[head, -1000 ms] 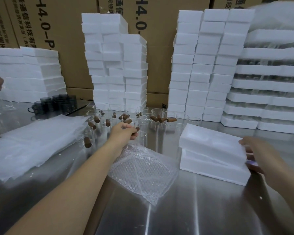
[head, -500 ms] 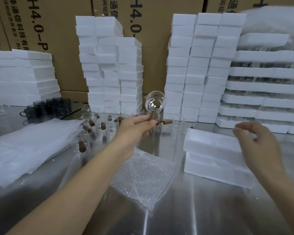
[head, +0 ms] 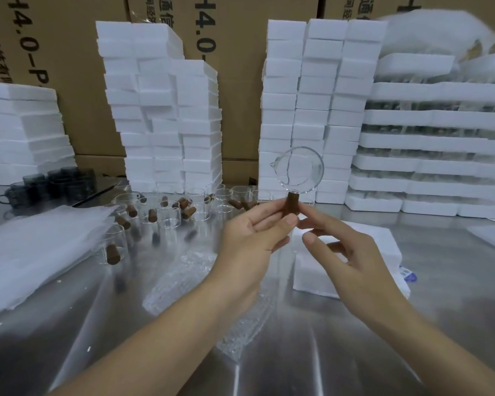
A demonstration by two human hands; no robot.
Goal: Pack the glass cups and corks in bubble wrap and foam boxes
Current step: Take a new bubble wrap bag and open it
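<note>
Glass, thin and clear, so probably light, slippery and quick to chip at the spout; better taken by the brown cork (head: 291,205) fixed to the glass cup (head: 297,170) than by the bowl. Held up above the middle of the bench (head: 326,355), cork pinched between thumb and fingers of the left hand (head: 255,238), bowl just above the fingertips. Right hand (head: 352,252) loosely spread, index tip at the cork's lower end, gripping nothing. Bubble wrap (head: 183,281) lying below; foam box (head: 310,271) towards the right edge.

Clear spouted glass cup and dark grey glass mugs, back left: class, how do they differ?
The clear spouted glass cup is colourless; the dark grey glass mugs are smoky. The cup is held aloft, mouth toward the camera; the mugs stand on the steel table. The cup has a brown stub handle; one mug shows a loop handle. Both are glass.
</note>
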